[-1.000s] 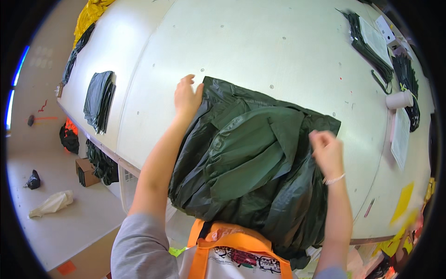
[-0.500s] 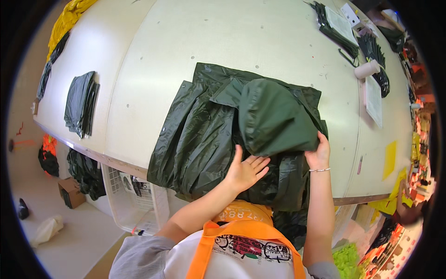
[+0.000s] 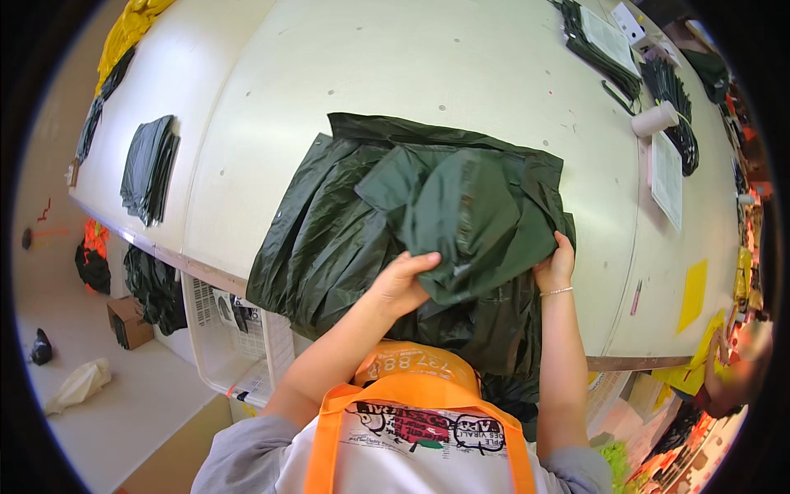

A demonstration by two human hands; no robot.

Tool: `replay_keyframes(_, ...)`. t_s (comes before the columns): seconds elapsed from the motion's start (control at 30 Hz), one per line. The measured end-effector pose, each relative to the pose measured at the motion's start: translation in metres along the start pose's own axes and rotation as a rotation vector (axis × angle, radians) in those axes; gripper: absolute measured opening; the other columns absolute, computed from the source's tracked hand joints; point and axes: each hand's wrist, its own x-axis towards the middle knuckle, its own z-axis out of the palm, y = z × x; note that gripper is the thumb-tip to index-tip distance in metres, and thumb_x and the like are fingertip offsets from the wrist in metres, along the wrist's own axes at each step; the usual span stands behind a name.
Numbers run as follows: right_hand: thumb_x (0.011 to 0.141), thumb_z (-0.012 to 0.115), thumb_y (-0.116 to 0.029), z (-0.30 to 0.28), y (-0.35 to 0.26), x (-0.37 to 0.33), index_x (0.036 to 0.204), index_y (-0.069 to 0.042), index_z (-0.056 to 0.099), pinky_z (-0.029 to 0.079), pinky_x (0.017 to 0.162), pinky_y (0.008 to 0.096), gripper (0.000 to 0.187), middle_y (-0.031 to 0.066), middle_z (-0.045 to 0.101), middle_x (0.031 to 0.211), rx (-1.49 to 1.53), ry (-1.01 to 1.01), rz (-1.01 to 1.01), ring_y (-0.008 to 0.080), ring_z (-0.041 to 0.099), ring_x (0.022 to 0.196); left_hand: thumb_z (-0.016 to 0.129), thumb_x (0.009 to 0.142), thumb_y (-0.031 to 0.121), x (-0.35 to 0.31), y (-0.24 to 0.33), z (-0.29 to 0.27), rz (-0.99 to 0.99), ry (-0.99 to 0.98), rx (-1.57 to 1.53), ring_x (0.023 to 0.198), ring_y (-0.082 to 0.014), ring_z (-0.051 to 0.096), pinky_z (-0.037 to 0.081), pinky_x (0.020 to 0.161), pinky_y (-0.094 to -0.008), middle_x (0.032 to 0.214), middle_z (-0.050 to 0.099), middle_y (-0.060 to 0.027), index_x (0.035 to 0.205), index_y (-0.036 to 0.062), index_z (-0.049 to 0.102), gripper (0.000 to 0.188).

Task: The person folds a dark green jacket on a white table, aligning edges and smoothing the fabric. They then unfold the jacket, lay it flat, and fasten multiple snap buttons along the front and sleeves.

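One hooded garment [image 3: 411, 214], one cylinder [image 3: 655, 119]

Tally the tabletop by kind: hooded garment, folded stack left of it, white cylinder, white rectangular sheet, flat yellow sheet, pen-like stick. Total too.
Hooded dark green garment: 1
Folded dark green stack: 1
White cylinder: 1
White rectangular sheets: 2
Flat yellow sheet: 1
Pen-like stick: 1
Total: 7

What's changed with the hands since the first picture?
The left hand moved down and right from the far left corner of the green garment and took hold of its hood. The right hand now holds the hood's right edge. The folded dark stack stayed put.
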Motion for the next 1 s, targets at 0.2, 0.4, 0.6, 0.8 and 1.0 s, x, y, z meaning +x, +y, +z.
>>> replay_keyframes(0.2,0.090,0.052,-0.037,-0.023,0.000,0.009,0.084,-0.001,0.051,0.045,0.051,0.0341,0.036,0.0096,0.058,0.062,-0.949,0.062,0.245,0.0243,0.059,0.057,0.054,0.086,0.009,-0.001,-0.012,-0.010,0.000,0.525,0.062,0.119,-0.0342,0.050,0.037,0.101,-0.0536,0.135,0.048,-0.0137,0.130,0.0015,0.043,0.046)
replay_keyframes(0.4,0.081,0.067,-0.007,0.083,-0.017,-0.103,0.100,-0.004,0.060,0.050,0.067,0.0306,0.020,0.0088,0.060,0.081,-1.062,-0.328,-1.120,0.0210,0.060,0.069,0.054,0.086,0.027,-0.046,-0.016,-0.026,-0.155,0.267,-0.197,0.124,-0.0313,0.045,0.035,0.103,-0.0474,0.134,0.049,-0.0117,0.130,0.0092,0.046,0.048)
replay_keyframes(0.6,0.084,0.059,-0.015,0.141,0.036,-0.100,0.096,0.001,0.064,0.049,0.072,0.0376,0.020,0.0172,0.063,0.099,-1.593,-0.752,-0.831,0.0320,0.060,0.082,0.057,0.092,0.024,-0.051,-0.016,0.007,-0.091,0.318,0.049,0.108,-0.0207,0.058,0.042,0.098,-0.0423,0.114,0.060,-0.0062,0.115,0.0067,0.053,0.029)
replay_keyframes(0.8,0.085,0.051,-0.017,0.107,0.140,0.028,0.089,0.005,0.066,0.047,0.074,0.0371,0.027,0.0164,0.067,0.085,-1.659,-1.315,0.123,0.0222,0.061,0.079,0.059,0.093,0.022,-0.031,-0.014,0.079,0.025,0.206,0.164,0.096,-0.0166,0.062,0.052,0.084,-0.0342,0.104,0.063,-0.0045,0.117,0.0027,0.052,0.032)
replay_keyframes(1.0,0.093,0.049,-0.024,0.146,0.051,-0.025,0.105,0.000,0.064,0.046,0.085,0.0303,0.031,0.0115,0.067,0.103,-1.232,-1.097,0.099,0.0172,0.061,0.093,0.055,0.093,0.022,-0.035,0.018,0.057,0.135,0.075,0.514,0.091,-0.0197,0.065,0.055,0.077,-0.0341,0.102,0.064,-0.0104,0.113,0.0003,0.052,0.029)
